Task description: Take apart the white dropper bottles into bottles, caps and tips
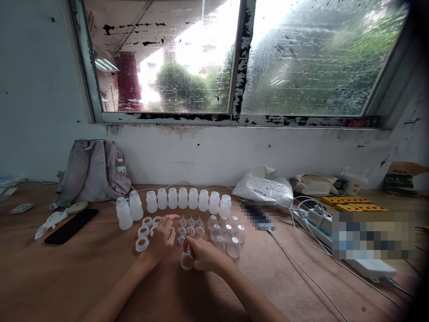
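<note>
Under the right grip: clear round piece, low and near the desk's front edge; whether it touches the surface, I cannot tell.
Right grip state: grasping; thumb and forefinger closed on the clear round piece, the other fingers curled in.
Left grip state: released; fingers spread and reaching forward, no object visible in them.
Beside and partly behind the left grip: pale rings, lying flat on the desk; some hidden by the hand, so total not counted.
Between the grips, slightly farther off: clear teats, tips up, mostly in three columns.
Right of the right grip: clear domed caps, loose rows, domes up, the nearest just beside the hand.
Beyond both grips: frosted bottles, eight, upright in a gently curved row.
Beyond and left of the left grip: two capped bottles, side by side, domed tops on.
Well left of the left grip: black phone, lying flat; grey backpack behind it, against the wall.
Well right of the right grip: white power strip, cables attached; silver packet farther back, under the window.
</note>
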Demonstrator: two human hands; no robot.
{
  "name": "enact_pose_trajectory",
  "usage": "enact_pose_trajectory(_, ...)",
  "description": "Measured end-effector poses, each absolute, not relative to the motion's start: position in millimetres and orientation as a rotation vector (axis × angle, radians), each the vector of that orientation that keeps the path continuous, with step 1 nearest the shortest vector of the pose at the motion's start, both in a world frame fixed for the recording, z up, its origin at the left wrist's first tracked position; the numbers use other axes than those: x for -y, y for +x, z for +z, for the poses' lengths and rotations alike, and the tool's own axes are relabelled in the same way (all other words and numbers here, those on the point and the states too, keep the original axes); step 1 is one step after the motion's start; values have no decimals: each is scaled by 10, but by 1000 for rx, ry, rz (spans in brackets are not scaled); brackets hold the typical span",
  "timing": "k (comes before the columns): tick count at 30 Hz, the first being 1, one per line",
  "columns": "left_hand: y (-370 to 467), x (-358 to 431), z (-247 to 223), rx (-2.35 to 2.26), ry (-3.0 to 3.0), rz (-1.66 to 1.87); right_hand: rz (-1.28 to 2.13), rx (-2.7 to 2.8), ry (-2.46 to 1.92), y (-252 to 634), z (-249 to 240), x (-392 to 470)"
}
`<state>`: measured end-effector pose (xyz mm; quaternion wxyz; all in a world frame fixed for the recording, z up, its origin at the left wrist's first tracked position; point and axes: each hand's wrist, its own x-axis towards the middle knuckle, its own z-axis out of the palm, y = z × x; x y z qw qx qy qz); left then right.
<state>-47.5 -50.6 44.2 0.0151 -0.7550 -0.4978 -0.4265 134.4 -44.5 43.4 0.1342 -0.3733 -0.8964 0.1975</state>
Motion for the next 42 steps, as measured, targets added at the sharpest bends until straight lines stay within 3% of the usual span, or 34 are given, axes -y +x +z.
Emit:
enact_pose_trajectory(12, -421, 732, 311, 1466, -2650, -1420, 664, 2153, -909, 1300, 518, 379)
enact_pose_trajectory(31, -428, 772, 292, 1357, -2661, -1321, 556, 2273, -830, 1231, 382, 367)
enact_pose_trajectory(42, -717, 789, 422, 1449, -2583, -952, 291, 2352, -1374, 1324, 387, 342)
